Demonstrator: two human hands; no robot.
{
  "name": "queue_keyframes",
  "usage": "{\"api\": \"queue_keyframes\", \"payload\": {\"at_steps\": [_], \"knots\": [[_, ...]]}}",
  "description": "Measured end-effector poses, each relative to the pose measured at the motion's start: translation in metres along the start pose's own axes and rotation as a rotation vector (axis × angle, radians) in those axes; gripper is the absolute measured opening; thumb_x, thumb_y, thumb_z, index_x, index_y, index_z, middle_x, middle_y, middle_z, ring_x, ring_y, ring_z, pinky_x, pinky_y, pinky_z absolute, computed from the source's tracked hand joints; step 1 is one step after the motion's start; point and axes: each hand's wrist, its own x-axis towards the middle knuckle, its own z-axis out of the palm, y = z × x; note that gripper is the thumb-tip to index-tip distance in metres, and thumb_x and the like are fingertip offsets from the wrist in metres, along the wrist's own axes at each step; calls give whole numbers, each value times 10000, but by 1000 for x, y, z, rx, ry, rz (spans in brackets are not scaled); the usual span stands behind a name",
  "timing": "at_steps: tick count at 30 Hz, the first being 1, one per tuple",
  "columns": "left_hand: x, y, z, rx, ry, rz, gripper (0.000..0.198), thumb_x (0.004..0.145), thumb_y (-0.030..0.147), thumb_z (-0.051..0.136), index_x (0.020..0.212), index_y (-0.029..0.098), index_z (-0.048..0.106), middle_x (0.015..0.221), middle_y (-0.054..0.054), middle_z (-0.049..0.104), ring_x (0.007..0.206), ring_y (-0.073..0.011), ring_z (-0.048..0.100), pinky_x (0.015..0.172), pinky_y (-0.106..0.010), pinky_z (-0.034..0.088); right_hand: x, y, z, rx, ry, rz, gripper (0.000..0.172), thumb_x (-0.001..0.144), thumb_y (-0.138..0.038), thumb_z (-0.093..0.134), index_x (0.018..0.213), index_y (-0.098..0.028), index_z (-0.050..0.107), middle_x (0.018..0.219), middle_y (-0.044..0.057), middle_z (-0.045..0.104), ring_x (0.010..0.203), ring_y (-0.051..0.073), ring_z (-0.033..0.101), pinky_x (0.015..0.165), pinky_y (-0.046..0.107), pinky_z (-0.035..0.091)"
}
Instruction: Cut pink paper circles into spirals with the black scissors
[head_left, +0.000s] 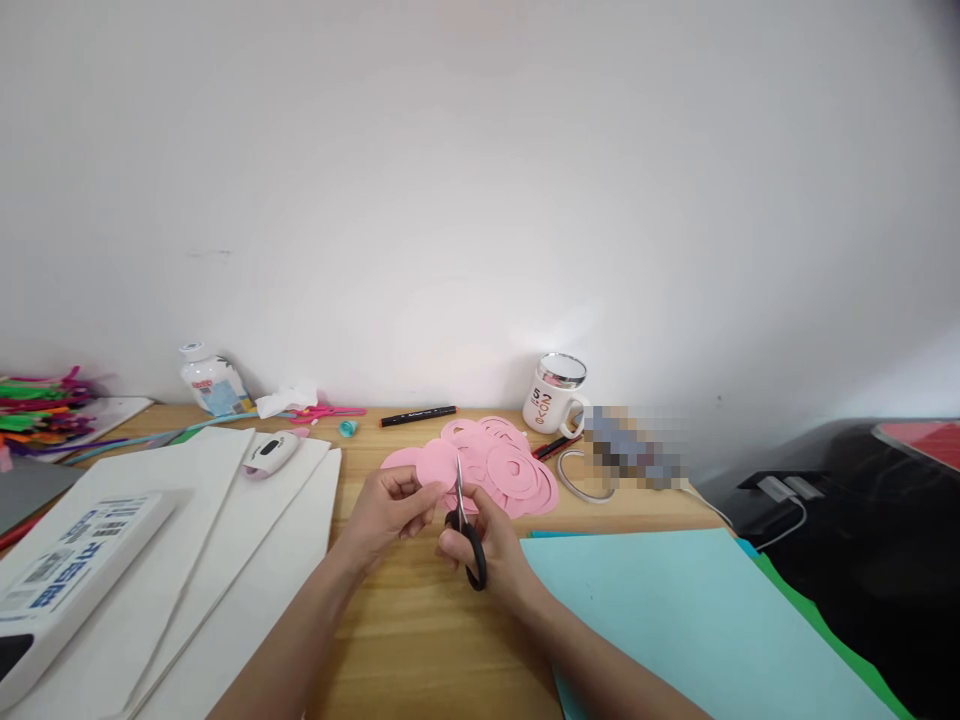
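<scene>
My left hand (pixel 390 512) pinches a pink paper circle (pixel 435 466) between thumb and fingers. In my right hand (pixel 491 550) is a pair of black-handled scissors (pixel 476 558), its blades pointing up and away at the circle's right edge. Whether the blades touch the paper I cannot tell for sure. Just beyond both hands lies a loose pile of pink paper cutouts (pixel 536 485), with several rings and discs overlapping on the wooden table (pixel 427 640).
A white mug (pixel 551 400) and a black marker (pixel 418 416) stand and lie near the wall. White paper sheets (pixel 300 520) cover the left, light blue sheets (pixel 645 610) the right. Pink scissors (pixel 330 411), a white bottle (pixel 214 382) and pipe cleaners (pixel 45 410) are at back left.
</scene>
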Motion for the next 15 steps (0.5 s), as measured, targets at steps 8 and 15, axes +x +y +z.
{"api": "queue_keyframes", "payload": {"at_steps": [8, 15], "knots": [[0, 5, -1, -38, 50, -27, 413, 625, 471, 763, 511, 158, 519, 424, 47, 513, 358, -37, 351, 362, -170, 222, 1, 5, 1, 1, 16, 11, 526, 653, -421, 712, 1038, -200, 429, 436, -112, 507, 370, 97, 421, 388, 198, 326], [2, 1, 2, -62, 63, -22, 433, 682, 504, 712, 510, 149, 533, 433, 52, 503, 340, -29, 342, 358, -171, 216, 1, 10, 2, 28, 3, -43, 475, 688, -421, 697, 1023, -210, 433, 407, -132, 469, 343, 93, 413, 413, 219, 373]]}}
